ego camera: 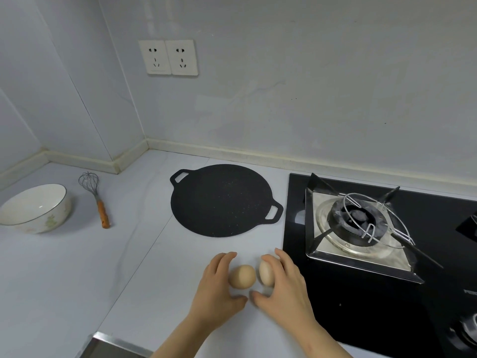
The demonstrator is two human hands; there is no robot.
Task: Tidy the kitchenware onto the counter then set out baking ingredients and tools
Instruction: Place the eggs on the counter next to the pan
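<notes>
Two brown eggs lie side by side on the white counter (77, 267) near its front edge. My left hand (216, 288) curls round the left egg (242, 277). My right hand (284, 285) curls round the right egg (266, 273), fingers over its far side and thumb near the counter. A flat black griddle pan (222, 200) with two loop handles rests behind the eggs. Far left stands a white bowl (36, 208) with a floral print. A wire whisk (95, 197) with an orange handle lies beside it.
A black glass gas hob (361, 293) fills the right side, with a burner and wire pot stand (366, 218). Two wall sockets (169, 57) sit on the back wall. A steel sink edge (108, 344) shows at the bottom left.
</notes>
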